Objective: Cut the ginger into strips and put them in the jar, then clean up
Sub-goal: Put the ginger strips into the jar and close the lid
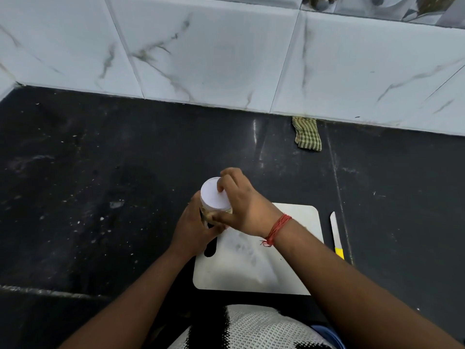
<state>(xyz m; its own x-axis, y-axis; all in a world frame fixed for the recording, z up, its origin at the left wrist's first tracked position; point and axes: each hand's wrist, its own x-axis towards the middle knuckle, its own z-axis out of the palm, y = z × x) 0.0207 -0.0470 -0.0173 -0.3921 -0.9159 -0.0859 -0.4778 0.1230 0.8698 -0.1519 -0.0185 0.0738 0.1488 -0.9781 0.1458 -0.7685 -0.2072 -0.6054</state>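
Jar (210,212) w/ white lid (214,196) stands upright, long axis vertical, lid up, at far left corner of cutting board (251,268).

Likely light, rigid, smooth-walled; best held round the body, lid by its rim.

Left hand (193,230) wraps body; right hand (241,205) fingers clamp lid rim.

Knife (336,235) lies on counter (88,197) beside board's right edge, tip pointing away; checked cloth (307,133) by the wall.

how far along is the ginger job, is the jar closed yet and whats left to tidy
Cutting looks done: the white plastic cutting board shows no ginger, and the yellow-handled knife lies beside it. In hand: the left hand grips the small clear jar with brownish contents, while the right hand holds its round white lid on top; whether it is tight cannot be told. Left: cleaning board, knife and speckled black counter, perhaps with the green checked cloth.
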